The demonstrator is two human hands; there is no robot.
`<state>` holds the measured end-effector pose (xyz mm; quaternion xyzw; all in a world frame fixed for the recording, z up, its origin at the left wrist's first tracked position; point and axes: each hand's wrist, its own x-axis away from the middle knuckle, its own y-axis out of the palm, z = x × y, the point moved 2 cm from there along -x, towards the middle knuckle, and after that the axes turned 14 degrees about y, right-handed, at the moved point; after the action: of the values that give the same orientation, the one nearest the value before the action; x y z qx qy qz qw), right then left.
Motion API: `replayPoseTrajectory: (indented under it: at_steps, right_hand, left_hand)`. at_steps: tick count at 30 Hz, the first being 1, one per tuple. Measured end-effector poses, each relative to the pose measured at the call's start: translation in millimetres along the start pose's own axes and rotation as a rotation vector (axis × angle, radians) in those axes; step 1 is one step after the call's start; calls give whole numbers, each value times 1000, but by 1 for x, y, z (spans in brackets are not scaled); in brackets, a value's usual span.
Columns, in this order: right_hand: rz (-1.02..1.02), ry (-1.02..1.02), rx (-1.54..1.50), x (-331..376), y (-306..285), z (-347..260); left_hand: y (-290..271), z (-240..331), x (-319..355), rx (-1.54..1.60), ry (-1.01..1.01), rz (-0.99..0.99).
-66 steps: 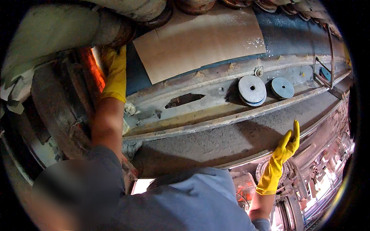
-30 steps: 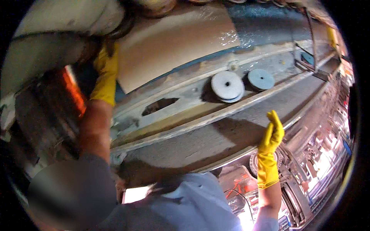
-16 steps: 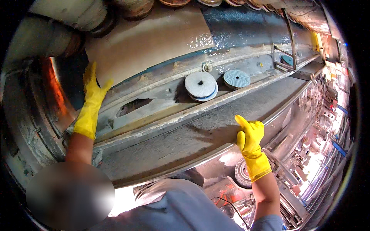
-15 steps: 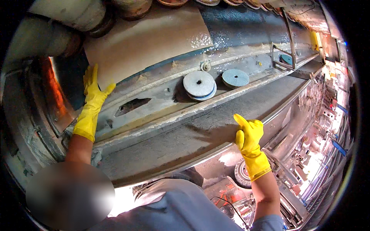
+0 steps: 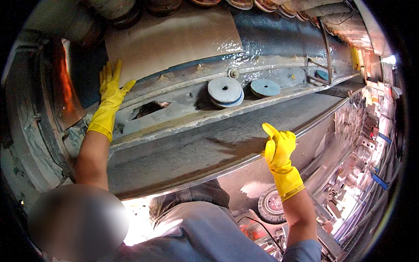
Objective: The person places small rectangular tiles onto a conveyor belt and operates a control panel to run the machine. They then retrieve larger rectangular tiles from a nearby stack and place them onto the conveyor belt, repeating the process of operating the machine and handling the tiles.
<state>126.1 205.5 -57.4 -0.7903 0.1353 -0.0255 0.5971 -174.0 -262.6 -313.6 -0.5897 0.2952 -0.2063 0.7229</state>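
A flat tan slab (image 5: 174, 41) lies on the wet dark blue bed (image 5: 279, 32), beneath a row of round machine heads. My left hand (image 5: 112, 87), in a yellow rubber glove, reaches to the slab's near left corner. Its fingers are spread, touching or just beside the edge. My right hand (image 5: 280, 146), gloved alike, is at the rim (image 5: 218, 170) of the long grey trough. The index finger points up and left while the other fingers curl in at the rim; their undersides are hidden. On the ledge between bed and trough sit stacked round pads (image 5: 224, 92) and a pale blue-green ridged disc (image 5: 265, 87).
Heavy machine heads (image 5: 163, 6) hang over the bed's far side. A metal bracket (image 5: 326, 52) rises at the right, near another blue disc (image 5: 322, 74). The ledge has a jagged hole (image 5: 150, 109). Below the trough are a wheel (image 5: 273, 204) and a black cable (image 5: 262, 231).
The slab has shifted slightly right along the bed, and my left hand has moved with it. My right hand stays at the trough rim. The whole view has tilted a little.
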Motion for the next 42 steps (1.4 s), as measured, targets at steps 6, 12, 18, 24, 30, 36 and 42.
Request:
replayPoseTrajectory:
  at_steps: [6,12,18,24,30,36,42]
  right_hand:
    - [31,-65,27,9,3,6]
    - [241,-249,-18,5,6,11]
    - [420,-302,-121,14,22,4]
    - [469,-410,-119,21,21,14]
    - [629,-448,-59,30,16,-3]
    - [526,-414,75,30,49,-3]
    - [785,-442,61,49,57,-64]
  left_hand:
    - [6,-13,0,38,-3,-32]
    - [-116,63,-38,216,-278,-322]
    - [-270,174,55,518,-213,93]
    - [-340,261,234,396,-64,402]
    - [-385,212,424,809,-400,749]
    - [-406,137,562,441,-677,1080]
    - [-505,75,579,153,-612,1082]
